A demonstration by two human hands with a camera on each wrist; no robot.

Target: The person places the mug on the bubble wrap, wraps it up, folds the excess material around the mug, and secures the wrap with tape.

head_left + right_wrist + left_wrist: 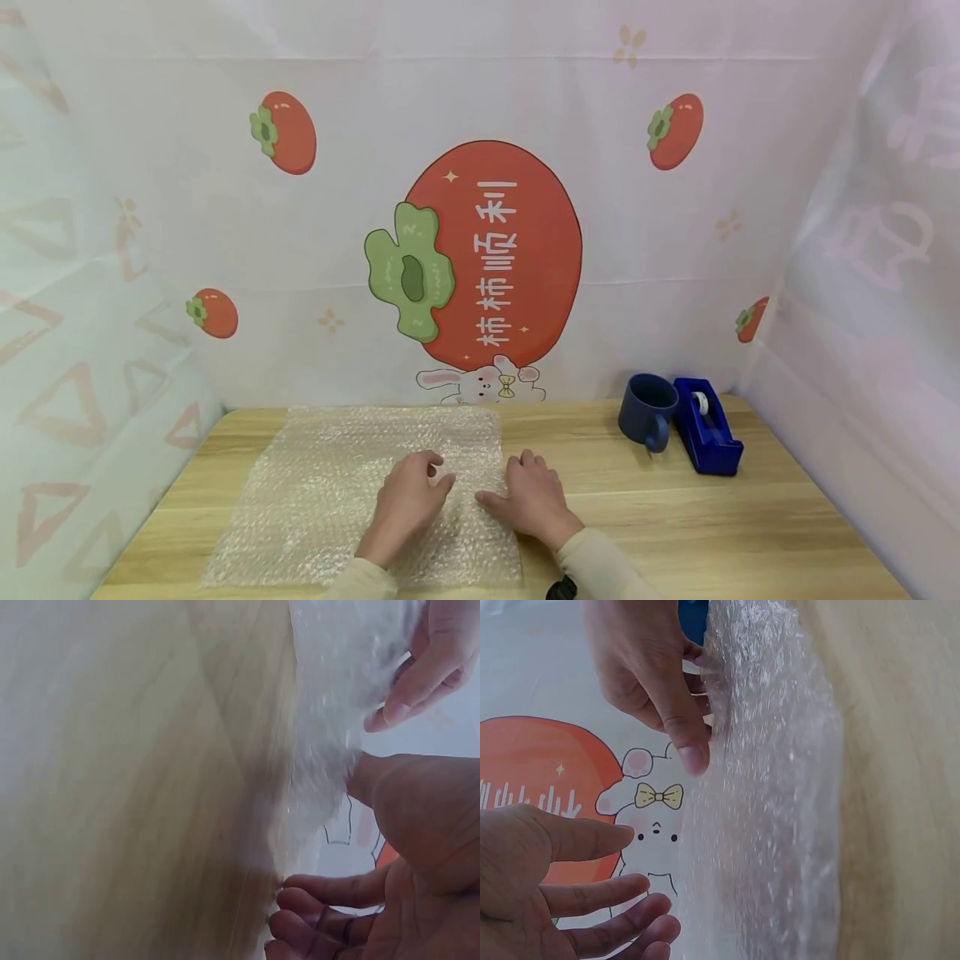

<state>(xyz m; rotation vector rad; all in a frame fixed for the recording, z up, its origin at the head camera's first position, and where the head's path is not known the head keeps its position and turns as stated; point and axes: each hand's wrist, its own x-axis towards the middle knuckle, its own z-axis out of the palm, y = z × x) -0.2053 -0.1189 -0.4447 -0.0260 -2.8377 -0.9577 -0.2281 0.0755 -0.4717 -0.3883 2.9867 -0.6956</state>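
One big sheet of bubble wrap (322,492) lies spread out on the wooden table (675,533). It is clear and bumpy, and its far edge comes close to the back wall (480,92).

The left hand (408,496) is over the bubble wrap, nearer its right side than its left. Its fingers are loose and a bit bent, and it holds nothing. I cannot tell if it touches the bubble wrap.

The right hand (534,500) is at the right edge of the bubble wrap. Its thumb rests on the bubble wrap, and its other fingers are bent by that edge. I cannot tell if it pinches the edge or just touches it. Both arms have pale sleeves (600,567).

Well to the right of the bubble wrap stands a dark blue mug (637,417), upright, with its handle (657,433) turned to the front. Just beside the mug, even farther from the bubble wrap, is a blue tape holder (708,454) with a roll of tape (701,403) in it.

Behind the bubble wrap, the wall shows a big red fruit (540,250) and a white bunny (474,386) under it.
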